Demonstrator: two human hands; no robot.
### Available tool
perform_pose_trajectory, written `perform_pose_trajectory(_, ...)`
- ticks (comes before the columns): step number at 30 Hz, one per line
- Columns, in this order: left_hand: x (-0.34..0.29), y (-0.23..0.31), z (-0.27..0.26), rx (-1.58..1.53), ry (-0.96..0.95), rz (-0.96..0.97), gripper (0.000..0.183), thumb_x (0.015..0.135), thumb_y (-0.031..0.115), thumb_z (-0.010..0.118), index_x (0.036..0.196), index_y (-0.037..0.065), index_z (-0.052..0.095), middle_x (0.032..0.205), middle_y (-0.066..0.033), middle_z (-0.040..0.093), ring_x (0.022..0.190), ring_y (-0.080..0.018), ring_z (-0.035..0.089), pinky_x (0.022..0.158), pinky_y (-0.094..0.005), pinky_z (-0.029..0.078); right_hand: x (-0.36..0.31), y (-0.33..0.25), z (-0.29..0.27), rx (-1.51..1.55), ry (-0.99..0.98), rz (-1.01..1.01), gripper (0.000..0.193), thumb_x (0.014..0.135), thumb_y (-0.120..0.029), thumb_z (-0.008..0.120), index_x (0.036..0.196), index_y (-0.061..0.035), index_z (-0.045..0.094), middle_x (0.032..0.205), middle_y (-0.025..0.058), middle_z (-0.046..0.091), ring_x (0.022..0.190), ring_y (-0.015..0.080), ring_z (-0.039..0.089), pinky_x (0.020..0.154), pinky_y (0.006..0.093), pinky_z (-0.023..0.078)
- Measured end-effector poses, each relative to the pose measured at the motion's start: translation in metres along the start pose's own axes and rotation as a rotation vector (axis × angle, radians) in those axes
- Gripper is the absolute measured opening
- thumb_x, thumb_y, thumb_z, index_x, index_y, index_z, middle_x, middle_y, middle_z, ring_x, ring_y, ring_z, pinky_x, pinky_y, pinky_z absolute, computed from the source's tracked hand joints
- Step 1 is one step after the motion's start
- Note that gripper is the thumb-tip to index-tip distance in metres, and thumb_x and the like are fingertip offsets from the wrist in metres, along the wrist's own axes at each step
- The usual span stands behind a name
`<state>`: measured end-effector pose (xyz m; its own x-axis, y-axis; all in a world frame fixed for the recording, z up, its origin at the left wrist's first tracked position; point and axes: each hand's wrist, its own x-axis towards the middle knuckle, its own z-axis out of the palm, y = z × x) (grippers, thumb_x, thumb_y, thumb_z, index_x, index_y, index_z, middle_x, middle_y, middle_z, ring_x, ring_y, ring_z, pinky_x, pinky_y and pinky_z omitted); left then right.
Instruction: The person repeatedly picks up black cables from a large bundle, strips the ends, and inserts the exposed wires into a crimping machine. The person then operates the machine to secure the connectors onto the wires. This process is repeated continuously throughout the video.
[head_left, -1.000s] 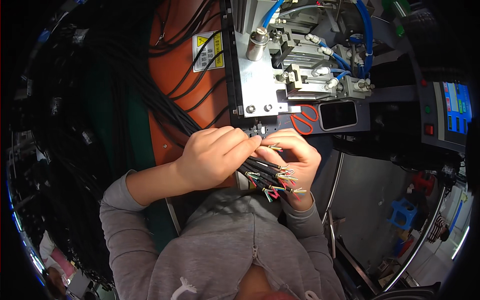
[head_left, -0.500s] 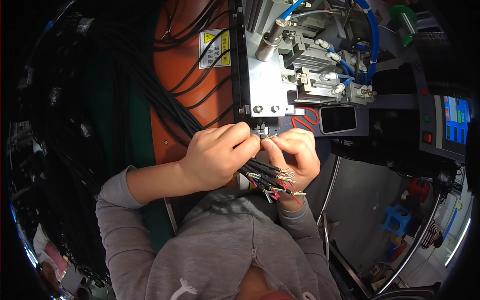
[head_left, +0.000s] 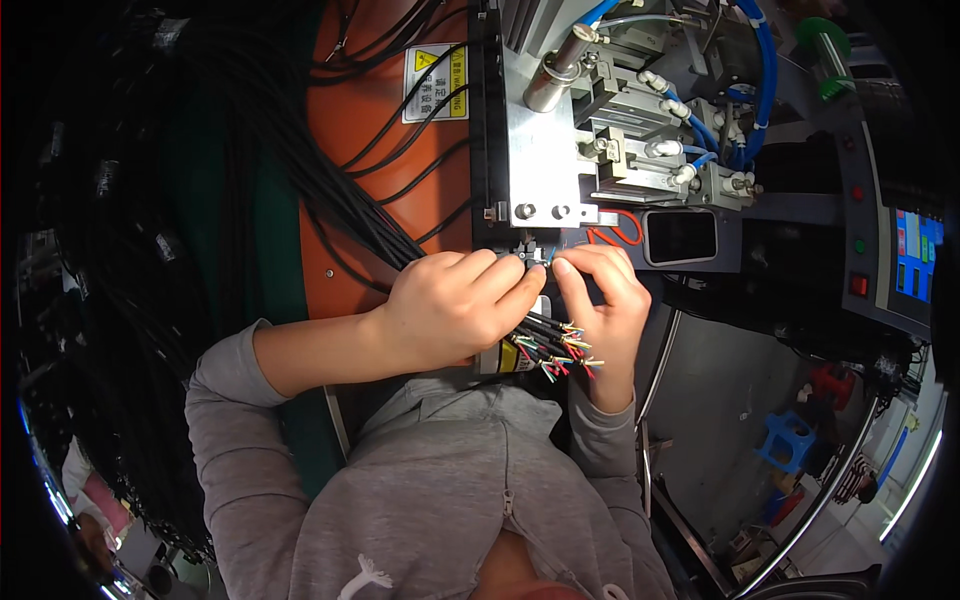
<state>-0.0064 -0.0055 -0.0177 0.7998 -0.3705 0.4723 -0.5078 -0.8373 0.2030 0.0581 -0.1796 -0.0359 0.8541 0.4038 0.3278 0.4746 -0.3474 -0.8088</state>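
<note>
My left hand (head_left: 450,302) is closed, its fingers curled over a bundle of black cables (head_left: 378,225). Thumb and forefinger meet at a small metal fixture (head_left: 529,251) under the press. Past the hand, the bundle's stripped ends (head_left: 562,350) fan out in red, green, white and yellow strands. My right hand (head_left: 612,305) pinches close to the fixture's right side, with a thin bluish wire (head_left: 554,255) at its fingertips. The fingers hide most of that wire and whatever the left fingertips grip.
A metal press (head_left: 541,160) with blue air hoses (head_left: 768,70) stands just beyond my hands. A phone (head_left: 681,238) lies to the right, beside a red cord (head_left: 628,228). More black cables (head_left: 130,250) hang at the left. A control screen (head_left: 914,260) is at far right.
My right hand has drawn slightly right and up, its thumb and forefinger now apart from the left fingertips. The stripped cable ends have shifted a little. The left hand stays at the fixture.
</note>
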Motion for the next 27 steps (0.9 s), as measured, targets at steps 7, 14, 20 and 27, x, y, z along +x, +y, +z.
perform_pose_trajectory(7,0.003,0.006,-0.002,0.136,-0.1,-0.088,0.024,0.069,0.013,0.062,0.091,0.004,0.065,0.076,0.0007,0.05,0.06,-0.0087,0.052,0.046,-0.0197,0.043,-0.003,0.002,0.008,-0.112,-0.04,-0.015,0.007,0.075,-0.002,0.067,0.074,-0.0017,0.06,0.069,0.0079,0.057,0.065,0.0244,0.052,0.061,0.0336,0.042)
perform_pose_trajectory(14,0.002,0.002,0.002,0.066,-0.018,-0.093,0.026,0.072,0.008,0.063,0.098,0.007,0.069,0.067,0.0006,0.046,0.054,-0.0089,0.051,0.045,-0.0231,0.04,-0.012,0.023,0.026,0.428,0.027,0.386,0.005,0.079,0.002,0.06,0.076,0.0006,0.056,0.07,0.0023,0.054,0.067,0.0093,0.049,0.06,0.0238,0.039)
perform_pose_trajectory(20,0.005,-0.005,0.005,-0.007,0.001,-0.101,0.021,0.072,0.01,0.063,0.092,0.006,0.067,0.074,0.0001,0.055,0.059,-0.0113,0.056,0.05,-0.0234,0.043,-0.011,0.024,0.021,0.645,-0.056,0.566,0.009,0.086,-0.003,0.053,0.078,-0.0019,0.054,0.071,-0.0032,0.051,0.065,0.0029,0.043,0.059,0.0185,0.034)
perform_pose_trajectory(27,-0.001,0.002,-0.009,0.188,-0.118,-0.122,0.02,0.067,0.008,0.063,0.086,0.0,0.064,0.073,-0.0018,0.05,0.059,-0.0094,0.053,0.051,-0.0205,0.043,-0.012,0.024,0.014,0.606,0.044,0.372,0.006,0.083,0.002,0.064,0.088,0.0016,0.061,0.078,0.0013,0.058,0.074,0.006,0.052,0.064,0.0201,0.041)
